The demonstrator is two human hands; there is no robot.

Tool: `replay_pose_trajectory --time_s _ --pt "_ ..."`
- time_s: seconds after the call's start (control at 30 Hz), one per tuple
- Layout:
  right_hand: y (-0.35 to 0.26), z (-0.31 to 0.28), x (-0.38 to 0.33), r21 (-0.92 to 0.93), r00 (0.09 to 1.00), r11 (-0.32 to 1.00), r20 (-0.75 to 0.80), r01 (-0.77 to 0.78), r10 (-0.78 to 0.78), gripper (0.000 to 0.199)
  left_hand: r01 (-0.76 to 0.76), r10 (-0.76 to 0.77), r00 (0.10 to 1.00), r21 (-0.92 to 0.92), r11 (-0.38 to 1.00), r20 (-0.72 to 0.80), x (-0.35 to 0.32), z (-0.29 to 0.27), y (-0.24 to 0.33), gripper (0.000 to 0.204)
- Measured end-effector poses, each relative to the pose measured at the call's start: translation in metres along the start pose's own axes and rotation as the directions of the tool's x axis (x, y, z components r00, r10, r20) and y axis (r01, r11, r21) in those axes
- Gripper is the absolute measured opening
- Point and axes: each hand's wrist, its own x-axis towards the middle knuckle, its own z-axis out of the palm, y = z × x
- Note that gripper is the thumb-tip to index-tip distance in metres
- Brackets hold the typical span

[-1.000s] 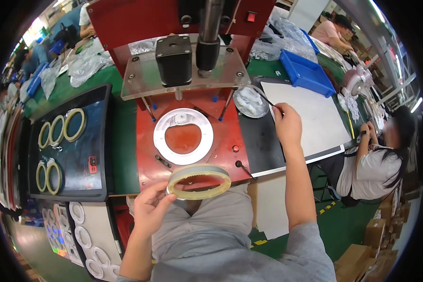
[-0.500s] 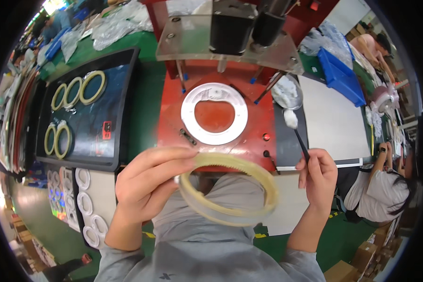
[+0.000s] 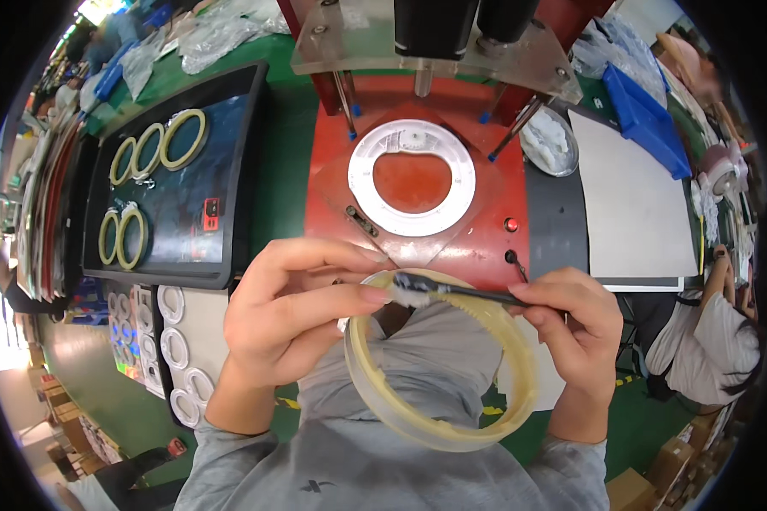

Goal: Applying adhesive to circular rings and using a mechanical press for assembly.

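Observation:
My left hand (image 3: 285,315) pinches the upper left rim of a pale yellow, toothed plastic ring gear (image 3: 524,366), held tilted above my lap. A slim black tool (image 3: 477,294) lies across the ring's top edge, its handle gripped between the thumb and fingers of my right hand (image 3: 575,328). White paste (image 3: 411,295) covers the tool's dark tip, which sits against the inside of the ring beside my left fingertips. Beyond my hands, a flat white ring (image 3: 362,180) rests on the red base (image 3: 332,221) of a press.
Left, a black tray (image 3: 166,277) bears several yellow rings; several white rings (image 3: 174,347) lie nearer. A clear plate (image 3: 435,55) on posts overhangs the base. To the right are a bowl of white paste (image 3: 547,140), a pale board (image 3: 635,200), a blue bin (image 3: 648,128) and a seated person (image 3: 707,332).
My right hand has brought the paste-covered tool tip from beside the bowl leftward into the ring. The ring has tipped to show more of its inner teeth. The view has shifted slightly.

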Motion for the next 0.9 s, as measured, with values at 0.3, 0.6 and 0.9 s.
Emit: replay_pose_trajectory --time_s 0.3,0.6,0.9 --pt "-0.036 -0.018 0.003 -0.498 0.979 0.843 0.102 0.202 -0.174 0.036 -0.071 0.079 0.995 0.142 0.987 -0.052 -0.006 -0.011 -0.006 0.027" --pt "-0.108 -0.058 0.019 -0.593 0.76 0.7 0.641 0.398 0.111 0.033 -0.422 0.272 0.823 0.217 0.88 0.499 0.016 -0.013 0.011 0.025" --pt "-0.022 -0.085 0.036 -0.022 0.621 0.939 0.745 -0.344 0.245 0.021 -0.603 0.382 0.735 0.284 0.745 0.56 0.011 -0.014 0.026 0.023"
